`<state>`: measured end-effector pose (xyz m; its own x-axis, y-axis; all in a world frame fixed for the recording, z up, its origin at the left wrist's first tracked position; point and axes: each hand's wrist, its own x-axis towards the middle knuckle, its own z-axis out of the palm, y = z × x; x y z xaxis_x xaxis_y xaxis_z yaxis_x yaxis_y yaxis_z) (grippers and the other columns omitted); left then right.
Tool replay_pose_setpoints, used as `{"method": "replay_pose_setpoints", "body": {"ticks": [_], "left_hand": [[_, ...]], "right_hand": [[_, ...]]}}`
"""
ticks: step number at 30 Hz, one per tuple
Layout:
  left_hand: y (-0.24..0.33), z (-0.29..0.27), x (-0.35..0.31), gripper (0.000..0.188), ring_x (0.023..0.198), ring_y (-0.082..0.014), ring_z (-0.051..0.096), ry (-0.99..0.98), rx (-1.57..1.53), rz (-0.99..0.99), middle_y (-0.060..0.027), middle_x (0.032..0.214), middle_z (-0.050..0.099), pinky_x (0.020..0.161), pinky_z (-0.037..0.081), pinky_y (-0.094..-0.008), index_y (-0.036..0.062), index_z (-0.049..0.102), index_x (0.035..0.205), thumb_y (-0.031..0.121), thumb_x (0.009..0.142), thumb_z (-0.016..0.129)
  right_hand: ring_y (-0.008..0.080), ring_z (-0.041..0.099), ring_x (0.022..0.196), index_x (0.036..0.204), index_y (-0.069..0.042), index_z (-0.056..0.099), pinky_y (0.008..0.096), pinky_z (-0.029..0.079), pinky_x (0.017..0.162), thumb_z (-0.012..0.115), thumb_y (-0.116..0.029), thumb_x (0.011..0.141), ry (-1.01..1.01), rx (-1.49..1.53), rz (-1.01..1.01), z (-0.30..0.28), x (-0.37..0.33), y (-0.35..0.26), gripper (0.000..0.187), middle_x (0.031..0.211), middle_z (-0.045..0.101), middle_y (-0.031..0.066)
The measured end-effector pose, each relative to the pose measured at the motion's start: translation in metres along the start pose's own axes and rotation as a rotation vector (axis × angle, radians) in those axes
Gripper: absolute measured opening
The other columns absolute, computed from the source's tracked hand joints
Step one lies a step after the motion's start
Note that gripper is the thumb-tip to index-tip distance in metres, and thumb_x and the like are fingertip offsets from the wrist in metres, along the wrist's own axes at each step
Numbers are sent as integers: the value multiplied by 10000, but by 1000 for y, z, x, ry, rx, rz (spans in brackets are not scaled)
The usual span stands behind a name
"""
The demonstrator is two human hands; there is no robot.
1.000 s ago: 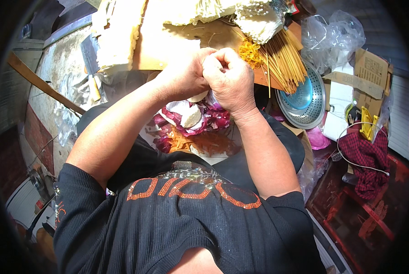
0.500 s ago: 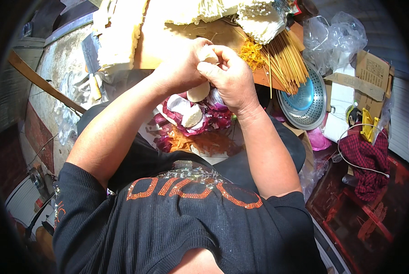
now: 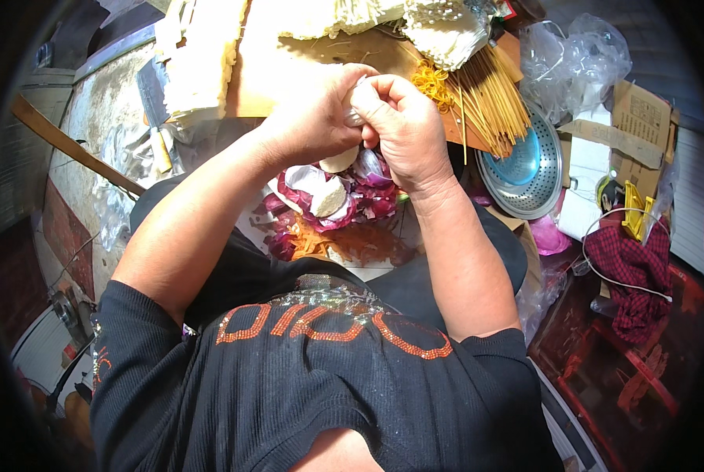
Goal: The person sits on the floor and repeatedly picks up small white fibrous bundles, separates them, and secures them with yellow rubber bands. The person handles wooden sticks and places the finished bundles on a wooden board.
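Note:
Over the near edge of the board, my left hand (image 3: 309, 114) and my right hand (image 3: 407, 130) meet around a small white lump (image 3: 353, 110). Both hands are closed on it. The fingers hide most of it, and I cannot make out its kind. Just below my hands lie red cabbage leaves (image 3: 372, 197) with white pieces (image 3: 328, 197) among them. A rounded pale piece (image 3: 339, 161) shows beneath my left hand. Shredded carrot (image 3: 313, 241) lies nearer to me. Yellow rubber bands (image 3: 432, 85) and wooden skewers (image 3: 486, 106) rest right of my right hand.
White enoki-like bundles (image 3: 442, 35) and pale yellowish sheets (image 3: 199, 63) lie on the board (image 3: 254, 98). A cleaver (image 3: 154, 93) is at left. On the right are a metal colander (image 3: 551, 185), a blue bowl (image 3: 517, 164), a plastic bag (image 3: 572, 63) and a cardboard box (image 3: 639, 118).
My right hand has turned and its fingers have folded further over the white lump, covering more of it. My left hand stays nearly in place.

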<state>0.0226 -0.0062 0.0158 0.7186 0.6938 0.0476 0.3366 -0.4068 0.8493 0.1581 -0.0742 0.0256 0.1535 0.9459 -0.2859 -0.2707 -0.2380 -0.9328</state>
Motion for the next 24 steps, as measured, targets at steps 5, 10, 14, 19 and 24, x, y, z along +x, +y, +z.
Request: {"method": "replay_pose_setpoints", "body": {"ticks": [5,10,14,19,24], "left_hand": [[6,0,2,682,803,-165,610,30,47,78,-112,876,626,751,506,-304,40,441,1307,31,695,741],[6,-1,-1,722,671,-102,560,24,47,61,-53,715,588,657,490,-260,55,414,1343,14,695,730],[3,-3,0,768,719,-128,591,6,109,-3,-106,818,618,685,506,-274,69,372,1381,14,701,726],[-14,4,-1,753,920,-337,623,-1,72,8,-227,997,623,808,506,-391,-2,409,1327,167,693,778],[-14,5,-1,793,940,-375,620,-1,153,75,-240,996,621,833,499,-412,-18,384,1342,221,703,786]], "right_hand": [[48,496,517,866,-33,582,175,403,482,621,-108,881,-23,234,101,1,-2,-10,85,692,549,-14],[57,522,532,885,-28,592,178,431,499,646,-114,871,-47,334,155,-4,0,-5,102,709,570,-4],[40,546,600,1064,-20,575,175,459,537,646,-150,889,-48,250,171,-3,0,-1,229,762,585,-14],[44,530,576,1014,-6,576,186,459,533,705,-162,858,52,134,63,8,-2,-1,256,744,597,7],[56,546,576,1004,-5,581,199,463,516,704,-181,859,73,45,93,2,0,5,260,760,606,14]]}}
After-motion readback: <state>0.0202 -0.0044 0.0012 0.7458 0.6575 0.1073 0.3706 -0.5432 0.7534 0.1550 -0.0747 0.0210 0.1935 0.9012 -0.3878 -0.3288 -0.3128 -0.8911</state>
